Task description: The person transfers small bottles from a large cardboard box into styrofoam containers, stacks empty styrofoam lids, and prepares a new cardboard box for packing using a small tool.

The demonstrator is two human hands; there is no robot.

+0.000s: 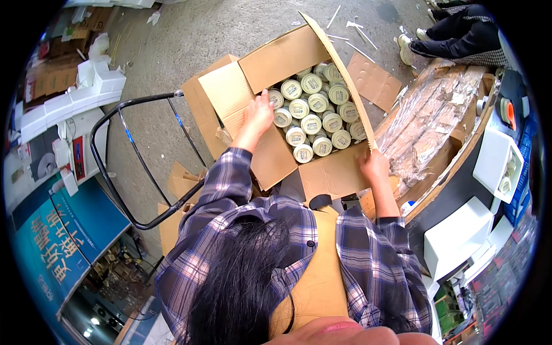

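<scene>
An open cardboard box (328, 177) stands before me with its flaps folded outward or raised. Inside, several round-lidded jars (317, 103) with pale printed lids are packed close together. At the box's left edge, my left hand (259, 117) is closed over the cardboard beside the jars, its fingers partly hidden. My right hand (375, 168) pinches the near end of the raised right flap (352, 86), by the box's near right corner. Neither hand holds a jar.
A black metal trolley handle (138, 155) rises to the left. On the right lie plastic-wrapped cardboard (428, 115) and white foam boxes (457, 236). Another person's legs (460, 37) show at the far right. Foam blocks (86, 95) and a teal banner (69, 236) are at the left.
</scene>
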